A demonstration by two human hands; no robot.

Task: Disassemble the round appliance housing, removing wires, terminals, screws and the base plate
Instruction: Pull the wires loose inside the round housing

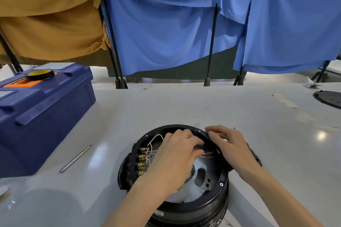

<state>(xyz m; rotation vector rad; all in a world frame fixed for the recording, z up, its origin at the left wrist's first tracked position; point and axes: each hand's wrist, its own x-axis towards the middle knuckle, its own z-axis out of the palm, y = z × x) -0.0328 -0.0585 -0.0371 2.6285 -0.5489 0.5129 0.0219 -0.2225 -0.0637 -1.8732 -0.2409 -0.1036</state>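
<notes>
The round black appliance housing (212, 206) stands open side up on the white table, near the front edge. Inside its left wall sits a row of brass terminals (141, 160) with thin white wires (156, 136) looping above them. A metal base plate (204, 175) with holes shows in the bottom. My left hand (177, 155) reaches into the housing, fingers curled over the far right inner edge, beside some thin brown wires (208, 154). My right hand (228, 143) lies over the far right rim, fingers bent down on it. What either hand's fingertips hold is hidden.
A blue toolbox (42, 114) with a roll of black tape (39, 74) on its lid stands at the left. A metal rod-like tool (75, 158) lies between toolbox and housing. A round black cover (328, 98) rests at the far right. Cloth-draped racks stand behind the table.
</notes>
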